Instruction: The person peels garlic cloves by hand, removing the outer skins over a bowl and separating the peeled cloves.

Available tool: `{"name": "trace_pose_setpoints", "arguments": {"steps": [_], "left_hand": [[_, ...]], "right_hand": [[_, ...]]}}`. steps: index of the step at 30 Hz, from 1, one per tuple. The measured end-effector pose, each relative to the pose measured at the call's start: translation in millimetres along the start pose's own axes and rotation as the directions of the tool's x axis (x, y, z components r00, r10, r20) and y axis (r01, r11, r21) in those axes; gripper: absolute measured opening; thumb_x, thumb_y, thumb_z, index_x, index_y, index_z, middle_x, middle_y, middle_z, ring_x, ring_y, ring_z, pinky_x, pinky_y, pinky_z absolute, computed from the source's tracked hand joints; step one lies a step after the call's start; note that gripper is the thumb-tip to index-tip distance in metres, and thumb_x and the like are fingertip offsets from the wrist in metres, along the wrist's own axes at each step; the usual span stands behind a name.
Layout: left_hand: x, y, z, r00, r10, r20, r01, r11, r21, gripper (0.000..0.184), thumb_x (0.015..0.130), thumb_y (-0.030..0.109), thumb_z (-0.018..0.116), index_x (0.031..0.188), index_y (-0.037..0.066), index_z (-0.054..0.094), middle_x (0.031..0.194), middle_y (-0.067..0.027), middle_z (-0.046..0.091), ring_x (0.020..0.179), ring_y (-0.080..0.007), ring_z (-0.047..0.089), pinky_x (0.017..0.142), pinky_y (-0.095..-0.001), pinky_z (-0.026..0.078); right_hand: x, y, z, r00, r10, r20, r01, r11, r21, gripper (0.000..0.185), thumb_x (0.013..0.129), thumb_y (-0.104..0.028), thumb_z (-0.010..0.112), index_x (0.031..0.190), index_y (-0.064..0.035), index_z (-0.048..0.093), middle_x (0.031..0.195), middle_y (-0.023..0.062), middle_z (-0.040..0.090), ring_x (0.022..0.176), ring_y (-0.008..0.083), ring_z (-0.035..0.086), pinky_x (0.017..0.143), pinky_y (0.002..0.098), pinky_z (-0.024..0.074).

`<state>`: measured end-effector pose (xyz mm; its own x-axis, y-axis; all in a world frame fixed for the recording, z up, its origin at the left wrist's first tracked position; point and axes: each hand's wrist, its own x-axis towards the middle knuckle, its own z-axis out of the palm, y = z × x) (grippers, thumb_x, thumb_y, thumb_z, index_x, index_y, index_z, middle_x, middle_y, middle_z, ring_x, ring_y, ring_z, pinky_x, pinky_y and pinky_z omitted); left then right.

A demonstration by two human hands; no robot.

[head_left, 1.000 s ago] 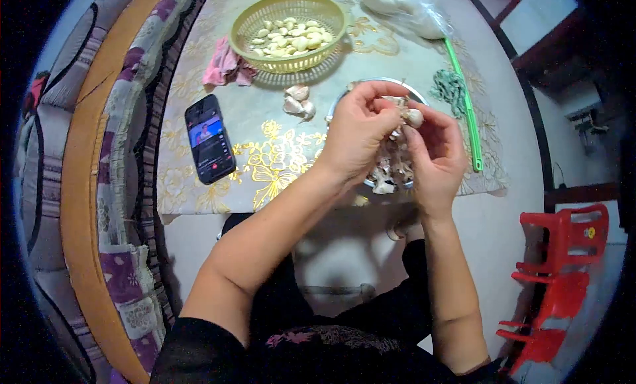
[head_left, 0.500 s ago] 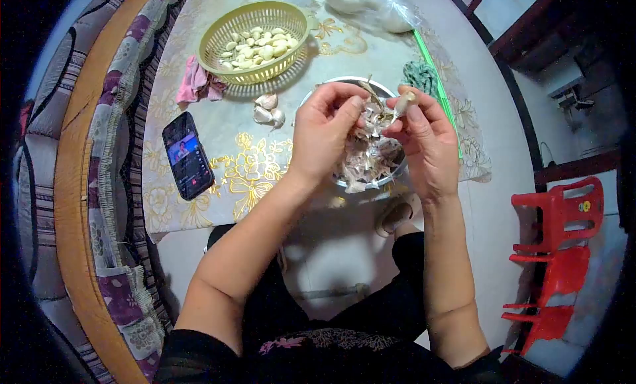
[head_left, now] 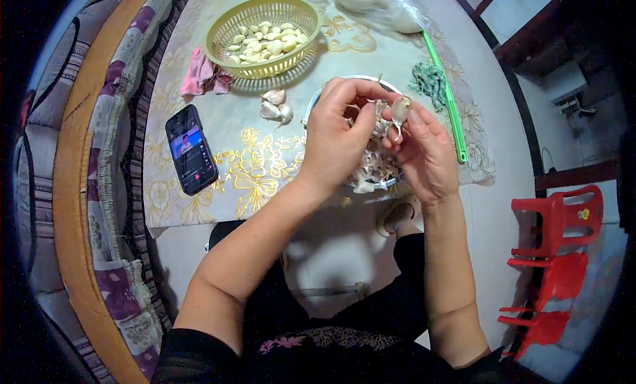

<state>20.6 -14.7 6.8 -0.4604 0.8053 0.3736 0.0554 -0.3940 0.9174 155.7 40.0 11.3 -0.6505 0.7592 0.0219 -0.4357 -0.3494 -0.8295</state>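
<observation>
Clove (head_left: 400, 110) in right hand (head_left: 429, 155); left hand (head_left: 339, 133) unclear

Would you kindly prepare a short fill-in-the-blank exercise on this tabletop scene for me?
The person's right hand pinches a small pale clove of ____.
The crumpled cloth beside the round, slotted yellow-green plastic basket is ____ in colour.
The black rectangular phone lies toward the ____ side of the gold-flowered table, as pictured.

Missing words: garlic; pink; left.

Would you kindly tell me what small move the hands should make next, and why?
The left hand should probably pull the skin from the garlic clove: the right hand holds it above the bowl of peelings, skin apparently trailing from its lower end.
</observation>
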Motion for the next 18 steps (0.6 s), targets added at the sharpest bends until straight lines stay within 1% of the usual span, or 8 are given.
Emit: {"name": "trace_pose_setpoints", "arguments": {"steps": [2, 5, 7, 10, 13, 14, 16, 18], "left_hand": [[0, 2, 0, 1.000, -0.011, 0.006, 0.011, 1.000, -0.028, 0.011, 0.083, -0.002, 0.054, 0.091, 0.001, 0.060, 0.091, -0.0076, 0.056, 0.074, -0.0131, 0.059, 0.068, -0.0243, 0.049], [0, 2, 0, 1.000, -0.018, 0.021, 0.019, 0.999, -0.045, 0.011, 0.084, -0.001, 0.055, 0.095, 0.000, 0.059, 0.089, -0.0069, 0.060, 0.074, -0.0119, 0.061, 0.067, -0.0241, 0.050], [0, 4, 2, 0.998, -0.053, 0.017, 0.055, 0.993, -0.102, 0.012, 0.084, -0.001, 0.056, 0.096, 0.000, 0.058, 0.086, -0.0063, 0.062, 0.075, -0.0111, 0.061, 0.068, -0.0243, 0.050], [-1, 8, -1, 0.992, -0.105, 0.068, 0.110, 0.991, -0.072, 0.015, 0.088, 0.003, 0.058, 0.103, 0.000, 0.057, 0.094, -0.0060, 0.063, 0.085, -0.0112, 0.060, 0.078, -0.0243, 0.049], [-1, 6, -1, 0.994, -0.083, 0.067, 0.085, 0.996, -0.015, 0.017, 0.087, 0.002, 0.059, 0.104, 0.000, 0.057, 0.093, -0.0058, 0.063, 0.085, -0.0111, 0.061, 0.077, -0.0239, 0.050], [-1, 5, -1, 0.995, -0.074, 0.060, 0.074, 0.997, -0.010, 0.017, 0.086, 0.001, 0.059, 0.102, 0.000, 0.057, 0.090, -0.0055, 0.063, 0.082, -0.0104, 0.061, 0.074, -0.0236, 0.050], [-1, 3, 0, 0.998, -0.055, 0.044, 0.055, 0.999, 0.002, 0.018, 0.083, -0.001, 0.059, 0.100, 0.000, 0.057, 0.085, -0.0050, 0.063, 0.076, -0.0089, 0.061, 0.069, -0.0230, 0.050], [-1, 5, 0, 0.995, -0.090, 0.035, 0.092, 0.995, -0.039, 0.019, 0.082, -0.002, 0.060, 0.101, 0.000, 0.057, 0.084, -0.0051, 0.063, 0.075, -0.0086, 0.061, 0.068, -0.0227, 0.050]], "right_hand": [[0, 2, -2, 0.999, 0.022, 0.039, -0.025, 0.997, 0.075, 0.034, 0.095, -0.019, 0.050, 0.120, 0.0034, 0.051, 0.099, 0.0091, 0.063, 0.072, 0.0097, 0.053, 0.069, 0.0260, 0.0499], [-1, 1, -4, 0.997, 0.065, 0.044, -0.069, 0.993, 0.100, 0.034, 0.095, -0.019, 0.049, 0.120, 0.0031, 0.051, 0.099, 0.0083, 0.063, 0.071, 0.0098, 0.052, 0.068, 0.0257, 0.0487], [-1, 0, -3, 0.998, 0.060, 0.030, -0.061, 0.997, 0.049, 0.033, 0.095, -0.019, 0.049, 0.120, 0.0018, 0.052, 0.100, 0.0076, 0.062, 0.072, 0.0094, 0.052, 0.068, 0.0251, 0.0485], [-1, -2, -1, 0.999, 0.031, -0.027, -0.033, 0.997, -0.071, 0.030, 0.095, -0.018, 0.050, 0.119, -0.0004, 0.054, 0.102, 0.0062, 0.062, 0.074, 0.0088, 0.054, 0.069, 0.0240, 0.0482], [-2, -3, 6, 0.994, -0.026, -0.108, 0.005, 0.983, -0.186, 0.028, 0.094, -0.017, 0.051, 0.117, -0.0023, 0.056, 0.102, 0.0046, 0.062, 0.077, 0.0080, 0.055, 0.070, 0.0226, 0.0480], [-2, -3, 7, 0.990, -0.048, -0.136, 0.017, 0.976, -0.219, 0.027, 0.094, -0.017, 0.051, 0.117, -0.0029, 0.057, 0.102, 0.0040, 0.062, 0.078, 0.0077, 0.055, 0.071, 0.0221, 0.0478], [-2, -2, 5, 0.988, -0.080, -0.134, 0.039, 0.958, -0.284, 0.027, 0.094, -0.017, 0.052, 0.116, -0.0034, 0.058, 0.102, 0.0032, 0.062, 0.081, 0.0073, 0.055, 0.072, 0.0213, 0.0472], [-2, -1, 2, 0.985, -0.115, -0.128, 0.062, 0.930, -0.363, 0.026, 0.093, -0.016, 0.054, 0.115, -0.0038, 0.059, 0.102, 0.0025, 0.063, 0.083, 0.0071, 0.056, 0.073, 0.0207, 0.0466]]}}
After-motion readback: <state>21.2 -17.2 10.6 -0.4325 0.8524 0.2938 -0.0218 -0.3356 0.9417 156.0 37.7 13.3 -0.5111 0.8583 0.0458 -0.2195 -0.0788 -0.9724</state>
